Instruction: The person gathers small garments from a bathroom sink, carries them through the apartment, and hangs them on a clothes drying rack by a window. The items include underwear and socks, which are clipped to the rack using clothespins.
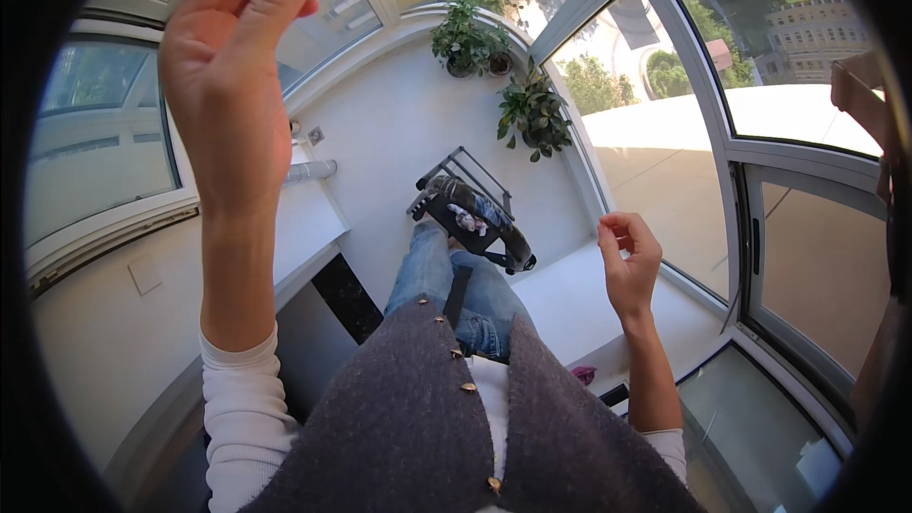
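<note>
My left hand (239,60) is raised high at the upper left, palm side towards me, near the window frame. Its fingers curl in and the thumb lies close against them; the top edge cuts off part of the fingers. No object shows in it. At the right, my right hand (628,260) is held up before the windows, thumb and fingertips brought together, with nothing visible between them. Below, in front of my legs, stands a dark folding metal frame, apparently a step ladder (463,210), with a curved, marked bar. A crumpled cloth (467,219) lies on its black platform.
Potted plants (534,117) stand along the curved window wall, with another pot plant (459,43) farther off. A pale pipe (311,171) runs beside a white ledge (299,221) at left. Sliding window frames (741,149) border the right side. White floor (370,121) surrounds the frame.
</note>
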Available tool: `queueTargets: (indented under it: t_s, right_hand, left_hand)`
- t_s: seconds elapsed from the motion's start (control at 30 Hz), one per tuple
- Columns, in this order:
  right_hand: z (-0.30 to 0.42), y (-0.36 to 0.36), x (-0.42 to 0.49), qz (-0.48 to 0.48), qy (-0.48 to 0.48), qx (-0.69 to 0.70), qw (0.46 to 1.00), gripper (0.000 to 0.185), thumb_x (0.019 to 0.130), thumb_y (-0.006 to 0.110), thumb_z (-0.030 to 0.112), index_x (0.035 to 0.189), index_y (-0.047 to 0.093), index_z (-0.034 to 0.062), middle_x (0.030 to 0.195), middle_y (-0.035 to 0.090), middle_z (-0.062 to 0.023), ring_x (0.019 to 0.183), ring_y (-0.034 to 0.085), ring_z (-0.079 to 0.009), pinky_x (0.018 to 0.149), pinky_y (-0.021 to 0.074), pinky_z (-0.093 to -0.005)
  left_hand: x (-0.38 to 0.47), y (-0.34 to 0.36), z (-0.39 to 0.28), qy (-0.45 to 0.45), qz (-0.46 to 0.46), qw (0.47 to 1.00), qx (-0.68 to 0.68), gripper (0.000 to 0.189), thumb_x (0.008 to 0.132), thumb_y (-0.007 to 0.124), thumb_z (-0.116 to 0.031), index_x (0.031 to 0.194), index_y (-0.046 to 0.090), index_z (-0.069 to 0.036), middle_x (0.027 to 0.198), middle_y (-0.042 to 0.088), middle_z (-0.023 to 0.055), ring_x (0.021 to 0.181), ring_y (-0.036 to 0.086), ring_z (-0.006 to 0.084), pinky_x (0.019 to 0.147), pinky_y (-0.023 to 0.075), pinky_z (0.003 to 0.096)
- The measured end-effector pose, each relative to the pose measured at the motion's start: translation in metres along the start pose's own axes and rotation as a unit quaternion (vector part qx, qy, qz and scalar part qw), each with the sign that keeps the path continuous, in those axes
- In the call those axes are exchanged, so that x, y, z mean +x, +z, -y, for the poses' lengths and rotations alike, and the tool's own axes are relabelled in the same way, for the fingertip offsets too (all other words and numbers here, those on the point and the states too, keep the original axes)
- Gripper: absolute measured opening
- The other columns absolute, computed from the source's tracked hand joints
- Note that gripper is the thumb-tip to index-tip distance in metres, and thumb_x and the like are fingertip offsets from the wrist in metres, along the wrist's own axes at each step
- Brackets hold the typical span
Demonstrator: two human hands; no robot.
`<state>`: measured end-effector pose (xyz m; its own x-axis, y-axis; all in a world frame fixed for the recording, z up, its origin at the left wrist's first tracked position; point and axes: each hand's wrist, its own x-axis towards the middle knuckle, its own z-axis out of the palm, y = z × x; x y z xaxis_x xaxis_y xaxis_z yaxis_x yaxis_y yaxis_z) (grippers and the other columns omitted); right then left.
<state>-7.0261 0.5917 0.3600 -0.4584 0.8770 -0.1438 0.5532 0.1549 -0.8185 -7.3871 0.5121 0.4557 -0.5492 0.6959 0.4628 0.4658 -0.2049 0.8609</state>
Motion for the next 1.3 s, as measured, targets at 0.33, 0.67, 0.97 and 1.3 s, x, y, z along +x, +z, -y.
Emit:
queueTargets:
  t_s: [0.33, 0.67, 0.97, 1.3]
  right_hand:
    - [-0.196, 0.232, -0.075, 0.312, 0.233, -0.01, 0.921, 0.066, 0.067, 0.08, 0.03, 0.12, 0.051, 0.0045, 0.113, 0.054, -0.018, 0.103, 0.053, -0.031, 0.091, 0.0433, -0.0372]
    - [-0.392, 0.415, -0.052, 0.046, 0.34, -0.147, 0.928, 0.116, 0.053, 0.089, 0.028, 0.146, 0.02, 0.0316, 0.149, 0.005, -0.0266, 0.133, 0.015, -0.0508, 0.101, 0.0281, -0.0583]
    - [-0.47, 0.454, -0.033, 0.026, 0.248, -0.18, 0.951, 0.083, 0.064, 0.078, 0.007, 0.137, 0.041, 0.0199, 0.145, 0.019, -0.0214, 0.13, 0.024, -0.0447, 0.101, 0.0317, -0.0465]
    - [-0.388, 0.44, -0.058, 0.046, 0.22, -0.012, 0.974, 0.041, 0.076, 0.065, 0.005, 0.116, 0.057, 0.0107, 0.125, 0.043, -0.0196, 0.109, 0.041, -0.04, 0.093, 0.0366, -0.0444]
  left_hand:
    - [-0.297, 0.072, 0.202, -0.629, 0.175, 0.756, -0.044, 0.01, 0.085, 0.057, -0.007, 0.092, 0.062, 0.0, 0.082, 0.062, 0.0027, 0.076, 0.056, 0.0086, 0.071, 0.045, 0.0236]
    - [-0.496, 0.164, 0.41, -0.61, 0.272, 0.744, 0.019, 0.041, 0.085, 0.055, -0.01, 0.125, 0.049, -0.006, 0.105, 0.059, 0.0164, 0.099, 0.056, 0.0289, 0.09, 0.0427, 0.0377]
    - [-0.546, 0.246, 0.503, -0.604, 0.303, 0.73, 0.104, 0.074, 0.074, 0.059, -0.002, 0.141, 0.032, -0.018, 0.123, 0.035, 0.0224, 0.118, 0.034, 0.0401, 0.102, 0.031, 0.0395]
    - [-0.513, 0.202, 0.443, -0.798, -0.086, 0.479, -0.354, 0.041, 0.096, 0.046, -0.044, 0.12, 0.048, -0.01, 0.114, 0.055, 0.0056, 0.104, 0.056, 0.0171, 0.089, 0.047, 0.033]
